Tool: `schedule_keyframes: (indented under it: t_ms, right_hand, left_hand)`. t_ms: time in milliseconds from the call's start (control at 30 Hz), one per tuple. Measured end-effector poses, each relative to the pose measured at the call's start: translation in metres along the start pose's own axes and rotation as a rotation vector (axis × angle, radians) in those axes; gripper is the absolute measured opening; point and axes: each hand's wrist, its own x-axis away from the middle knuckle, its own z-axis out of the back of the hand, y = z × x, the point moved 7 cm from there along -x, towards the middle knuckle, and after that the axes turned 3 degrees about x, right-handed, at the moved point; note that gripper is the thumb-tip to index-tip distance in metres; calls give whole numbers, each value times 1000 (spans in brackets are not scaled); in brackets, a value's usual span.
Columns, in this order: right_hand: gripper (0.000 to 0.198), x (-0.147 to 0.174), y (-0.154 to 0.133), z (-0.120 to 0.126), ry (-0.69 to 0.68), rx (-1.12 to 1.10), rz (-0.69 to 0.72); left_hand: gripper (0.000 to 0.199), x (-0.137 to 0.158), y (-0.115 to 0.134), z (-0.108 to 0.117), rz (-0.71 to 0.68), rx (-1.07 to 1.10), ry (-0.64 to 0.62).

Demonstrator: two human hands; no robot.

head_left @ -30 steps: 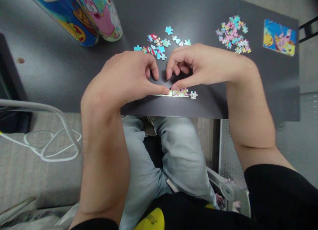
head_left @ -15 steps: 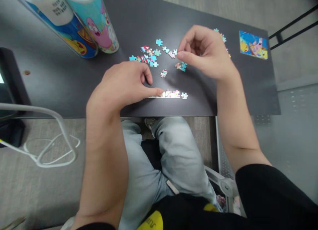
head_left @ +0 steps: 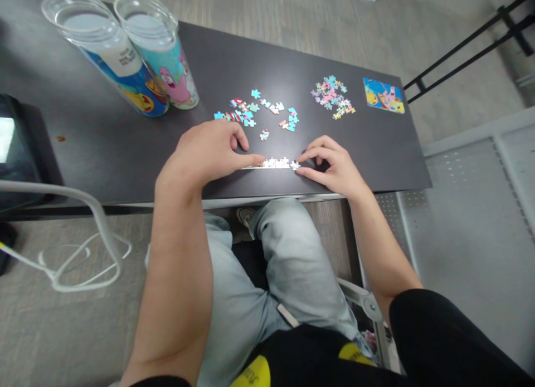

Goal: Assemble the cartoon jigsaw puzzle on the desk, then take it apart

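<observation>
A row of joined jigsaw pieces point(head_left: 276, 163) lies near the table's front edge. My left hand point(head_left: 211, 148) rests over its left end, thumb stretched along the row and index finger bent away from it. That hand hides part of the row. Just beyond the right end is a single jigsaw piece point(head_left: 295, 166), slightly apart from the row. Thumb and fingertips of my right hand point(head_left: 330, 165) close on this piece from the right. Past my left hand lies a loose jigsaw piece point(head_left: 264, 135), with a cluster of mostly blue and red pieces point(head_left: 242, 113) behind it.
A multicoloured heap of pieces point(head_left: 330, 92) and a cartoon picture card point(head_left: 383, 95) lie at the back right of the dark table point(head_left: 167, 170). Two clear-topped printed cylinders point(head_left: 178, 81) stand at the back left. A white cable point(head_left: 98, 209) loops at the left.
My right hand has come down from above the loose pieces to the single piece at the row's right end. My left hand stays at the row. The view has shifted, showing more of the table.
</observation>
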Motion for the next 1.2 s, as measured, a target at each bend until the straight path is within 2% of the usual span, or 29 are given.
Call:
schedule_keyframes:
  t_ms: [133, 300, 467, 733, 867, 967, 1067, 1200]
  right_hand:
    - [35, -2, 0, -1, 10, -42, 6]
    - [38, -3, 1, 0, 10, -40, -17]
    - [29, -3, 0, 0, 9, -61, 0]
    - [38, -6, -2, 4, -2, -13, -22]
    - [37, -12, -3, 8, -84, 4, -14]
    - [32, -14, -2, 8, -111, -13, -4]
    - [24, -13, -4, 7, -79, -55, 7]
    - [14, -7, -11, 5, -48, -110, -8]
  left_hand:
    - [52, 2, -1, 0, -7, 22, -4]
    - [48, 2, 1, 1, -4, 16, -17]
    - [48, 1, 1, 2, -9, 28, -17]
    - [49, 2, -2, 2, -26, 48, -13]
    - [50, 2, -2, 2, -32, 51, -17]
    - [50, 1, -2, 1, -28, 57, -22]
    - [51, 2, -2, 1, 7, 55, -35]
    - [54, 11, 3, 6, -25, 76, -66]
